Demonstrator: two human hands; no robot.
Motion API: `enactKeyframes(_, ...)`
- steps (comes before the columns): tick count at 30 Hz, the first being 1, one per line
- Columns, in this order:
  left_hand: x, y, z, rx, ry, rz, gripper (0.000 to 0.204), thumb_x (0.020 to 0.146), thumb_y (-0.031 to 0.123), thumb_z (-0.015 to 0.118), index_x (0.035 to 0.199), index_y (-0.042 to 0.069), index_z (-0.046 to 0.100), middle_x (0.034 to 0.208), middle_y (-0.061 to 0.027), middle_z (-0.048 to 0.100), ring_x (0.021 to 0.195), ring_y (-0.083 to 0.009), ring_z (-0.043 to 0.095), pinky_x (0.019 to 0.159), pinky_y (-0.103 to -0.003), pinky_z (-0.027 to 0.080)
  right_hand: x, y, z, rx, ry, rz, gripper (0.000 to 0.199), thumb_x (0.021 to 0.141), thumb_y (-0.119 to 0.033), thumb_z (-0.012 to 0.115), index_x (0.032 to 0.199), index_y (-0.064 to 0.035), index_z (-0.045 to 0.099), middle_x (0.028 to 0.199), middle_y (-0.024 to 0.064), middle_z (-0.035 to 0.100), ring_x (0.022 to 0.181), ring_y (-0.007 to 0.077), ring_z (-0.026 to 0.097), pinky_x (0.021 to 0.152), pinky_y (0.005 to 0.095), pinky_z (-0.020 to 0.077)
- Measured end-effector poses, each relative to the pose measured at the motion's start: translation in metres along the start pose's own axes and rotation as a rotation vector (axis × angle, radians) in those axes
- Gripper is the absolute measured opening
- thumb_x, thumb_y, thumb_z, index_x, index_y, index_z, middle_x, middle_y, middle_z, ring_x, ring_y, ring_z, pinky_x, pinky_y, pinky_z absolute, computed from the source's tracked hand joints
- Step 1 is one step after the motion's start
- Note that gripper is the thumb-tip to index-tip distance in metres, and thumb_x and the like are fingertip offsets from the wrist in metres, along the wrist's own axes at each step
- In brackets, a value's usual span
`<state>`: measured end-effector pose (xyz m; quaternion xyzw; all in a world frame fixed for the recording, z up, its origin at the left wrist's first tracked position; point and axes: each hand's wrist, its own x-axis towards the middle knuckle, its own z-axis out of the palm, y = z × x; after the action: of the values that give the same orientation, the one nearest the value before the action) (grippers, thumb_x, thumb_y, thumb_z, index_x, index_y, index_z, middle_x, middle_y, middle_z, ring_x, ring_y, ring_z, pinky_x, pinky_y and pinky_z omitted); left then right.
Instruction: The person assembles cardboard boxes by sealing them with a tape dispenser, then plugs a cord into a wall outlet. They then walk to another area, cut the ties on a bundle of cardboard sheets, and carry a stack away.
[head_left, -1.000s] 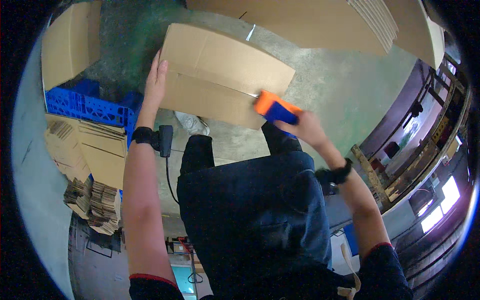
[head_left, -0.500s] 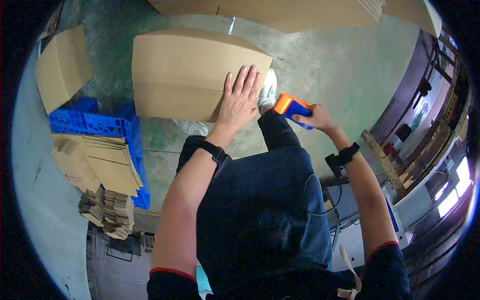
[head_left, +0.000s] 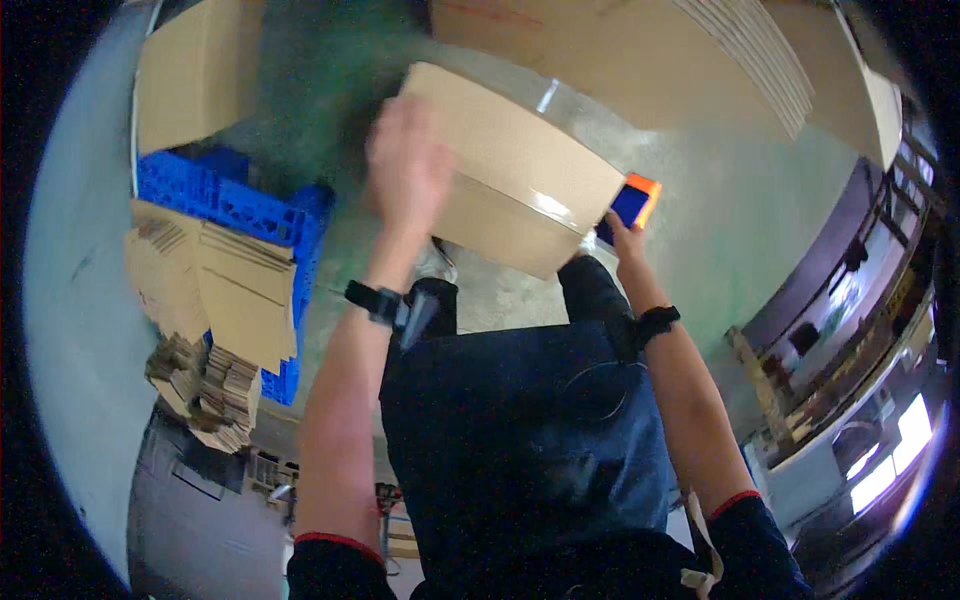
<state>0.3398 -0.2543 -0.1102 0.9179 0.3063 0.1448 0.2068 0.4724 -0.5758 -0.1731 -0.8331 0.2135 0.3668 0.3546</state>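
Observation:
A closed brown cardboard box [head_left: 500,165] stands tilted askew in front of my legs, with a shiny strip of clear tape [head_left: 552,205] on its top near the right end. My left hand [head_left: 408,165] is at the box's left end; motion smears its fingers, so their grip does not show. Past the opposite end, my right hand [head_left: 627,238] is closed around a blue and orange tape dispenser [head_left: 634,202], held close beside the box's right corner.
Large cardboard sheets or cartons [head_left: 640,60] lie beyond the box. On the left are another cardboard box [head_left: 190,75], a blue plastic pallet [head_left: 220,205] and stacked flat cardboard [head_left: 240,290]. A wooden-edged structure [head_left: 770,390] stands at the right.
The box has turned clockwise and shifted right. My left hand has moved from its top right to its left end. My right hand has carried the tape dispenser to the box's right end.

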Motion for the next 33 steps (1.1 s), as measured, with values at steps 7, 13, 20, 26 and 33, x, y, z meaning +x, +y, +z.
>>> enactKeyframes(7,-0.054,-0.104,-0.108,-0.21,-0.052,-0.847,0.059,0.083,0.048,0.058,0.114,-0.002,0.053,0.11,-0.0217,0.058,0.101,-0.0375,0.054,0.088,-0.046,0.041,-0.128,-0.12,0.062,0.325,-0.443,0.057,0.038,0.084,-0.024,0.059,0.118,-0.0076,0.056,0.114,0.0071,0.061,0.105,0.0201,0.057,0.087,0.0335,0.046)
enactKeyframes(13,-0.093,-0.078,-0.289,-0.364,0.503,-0.929,0.048,0.083,0.032,0.065,0.114,-0.001,0.052,0.109,-0.0198,0.056,0.101,-0.0344,0.052,0.085,-0.043,0.042,-0.233,-0.243,0.085,0.145,-0.5,-0.303,0.039,0.088,-0.029,0.057,0.122,-0.008,0.054,0.111,0.0042,0.061,0.105,0.0162,0.057,0.087,0.0295,0.0447)
enactKeyframes(20,-0.074,-0.134,-0.422,-0.397,0.974,-0.828,0.04,0.088,0.018,0.059,0.122,0.0,0.048,0.118,-0.0189,0.051,0.111,-0.0317,0.045,0.092,-0.04,0.039,-0.346,-0.419,0.217,0.071,-0.656,-0.83,0.029,0.086,-0.025,0.065,0.104,-0.0019,0.062,0.097,0.0015,0.064,0.085,0.0118,0.059,0.079,0.0279,0.0451)
enactKeyframes(26,-0.035,-0.139,-0.439,-0.548,0.765,-0.746,0.028,0.087,0.014,0.059,0.113,0.004,0.056,0.115,-0.0166,0.055,0.107,-0.0309,0.051,0.093,-0.04,0.04,-0.414,-0.482,0.311,-0.218,-0.691,-1.173,0.029,0.085,-0.029,0.066,0.08,-0.0013,0.062,0.069,0.0022,0.062,0.059,0.0096,0.058,0.055,0.0249,0.0451)
enactKeyframes(33,-0.036,-0.125,-0.545,-0.406,0.59,-0.834,0.037,0.087,0.018,0.06,0.122,0.007,0.054,0.13,-0.0197,0.046,0.121,-0.0355,0.045,0.1,-0.039,0.038,-0.499,-0.409,0.322,-0.698,-1.152,-0.76,0.035,0.085,-0.032,0.066,0.092,0.0016,0.061,0.072,0.0068,0.064,0.059,0.0154,0.061,0.06,0.0285,0.0494)
